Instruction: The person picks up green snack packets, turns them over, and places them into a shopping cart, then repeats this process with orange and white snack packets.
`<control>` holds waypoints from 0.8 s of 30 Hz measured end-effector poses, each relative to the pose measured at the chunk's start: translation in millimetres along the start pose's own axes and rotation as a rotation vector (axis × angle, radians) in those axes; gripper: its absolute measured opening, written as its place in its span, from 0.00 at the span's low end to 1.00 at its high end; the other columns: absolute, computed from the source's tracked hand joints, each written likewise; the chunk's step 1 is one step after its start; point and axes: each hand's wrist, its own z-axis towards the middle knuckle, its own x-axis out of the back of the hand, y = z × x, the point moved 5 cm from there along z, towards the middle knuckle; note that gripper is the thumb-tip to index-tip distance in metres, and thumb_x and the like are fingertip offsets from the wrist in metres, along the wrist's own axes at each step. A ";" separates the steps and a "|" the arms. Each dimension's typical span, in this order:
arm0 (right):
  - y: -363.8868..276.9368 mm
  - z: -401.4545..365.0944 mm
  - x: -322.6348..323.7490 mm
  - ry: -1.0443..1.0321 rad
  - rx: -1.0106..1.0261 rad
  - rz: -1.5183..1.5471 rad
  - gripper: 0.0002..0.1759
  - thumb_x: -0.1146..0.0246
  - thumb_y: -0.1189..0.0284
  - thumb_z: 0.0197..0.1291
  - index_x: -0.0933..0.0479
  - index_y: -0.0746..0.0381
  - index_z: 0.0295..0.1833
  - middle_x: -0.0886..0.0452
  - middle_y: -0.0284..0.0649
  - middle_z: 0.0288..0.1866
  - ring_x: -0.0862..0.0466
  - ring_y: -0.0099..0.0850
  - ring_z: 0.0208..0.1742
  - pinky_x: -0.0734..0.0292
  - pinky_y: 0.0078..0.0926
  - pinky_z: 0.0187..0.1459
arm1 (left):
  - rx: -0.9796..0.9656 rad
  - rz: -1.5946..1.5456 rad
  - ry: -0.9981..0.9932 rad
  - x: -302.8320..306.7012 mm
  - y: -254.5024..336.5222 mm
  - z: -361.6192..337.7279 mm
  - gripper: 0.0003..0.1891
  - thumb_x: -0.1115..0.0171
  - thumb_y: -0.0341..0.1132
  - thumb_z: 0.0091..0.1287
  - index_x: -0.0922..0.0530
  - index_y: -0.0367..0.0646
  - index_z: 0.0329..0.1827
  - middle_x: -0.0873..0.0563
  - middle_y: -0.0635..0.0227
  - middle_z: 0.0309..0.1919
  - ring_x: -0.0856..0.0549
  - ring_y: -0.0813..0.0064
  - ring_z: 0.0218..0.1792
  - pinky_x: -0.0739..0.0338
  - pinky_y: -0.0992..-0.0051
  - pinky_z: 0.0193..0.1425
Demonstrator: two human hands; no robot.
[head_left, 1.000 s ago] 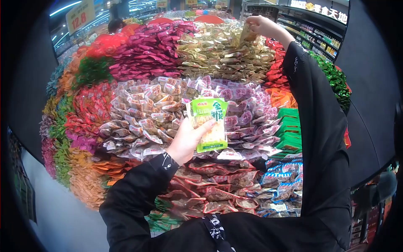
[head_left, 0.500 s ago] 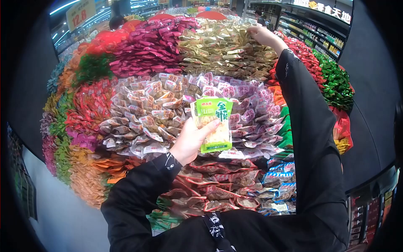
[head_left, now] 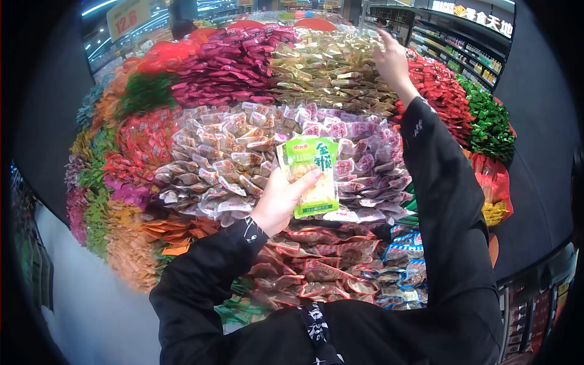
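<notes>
My left hand [head_left: 281,201] holds a green-topped clear snack packet [head_left: 309,174] upright in front of a heap of small pink-and-clear packets [head_left: 359,164]. My right hand [head_left: 391,59] reaches far up to the right edge of a pile of gold-wrapped packets [head_left: 328,70]. Its fingers are spread over the gold packets and nothing shows in its grip. Both arms wear black sleeves.
The display is a big mound of sorted snack piles: magenta [head_left: 231,67], red [head_left: 441,91], dark green [head_left: 490,121], brown-and-clear [head_left: 213,164], red-brown [head_left: 316,267] at the front. A price sign [head_left: 128,15] stands at the back left. Store shelves [head_left: 462,52] line the far right.
My right hand held a gold packet up a second ago; now it rests open over the gold pile with no packet in it. The view has shifted slightly right. My left hand keeps the green packet.
</notes>
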 end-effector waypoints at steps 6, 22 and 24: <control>-157.7 -82.5 110.0 -0.397 -0.200 0.606 0.16 0.40 0.70 0.60 0.30 0.63 0.53 0.22 0.43 0.36 0.21 0.34 0.37 0.26 0.32 0.41 | -0.008 -0.076 0.074 -10.5 -0.8 -5.4 0.12 0.43 0.28 0.68 0.26 0.37 0.52 0.17 0.67 0.43 0.17 0.78 0.42 0.21 0.75 0.47; -235.2 -180.1 223.3 -0.551 -0.303 0.640 0.45 0.31 0.67 0.51 0.46 0.68 0.71 0.40 0.54 0.64 0.35 0.45 0.65 0.39 0.34 0.65 | 0.175 -0.265 -0.097 -89.8 -8.5 -92.2 0.18 0.54 0.40 0.74 0.34 0.42 0.63 0.22 0.63 0.53 0.20 0.72 0.52 0.23 0.69 0.55; -243.0 -187.6 226.8 -0.527 -0.371 0.736 0.44 0.32 0.69 0.52 0.46 0.70 0.70 0.40 0.54 0.65 0.35 0.45 0.66 0.41 0.34 0.66 | 0.194 -0.302 -0.077 -87.7 -13.2 -104.5 0.20 0.58 0.43 0.75 0.37 0.42 0.65 0.24 0.61 0.57 0.22 0.69 0.56 0.25 0.66 0.59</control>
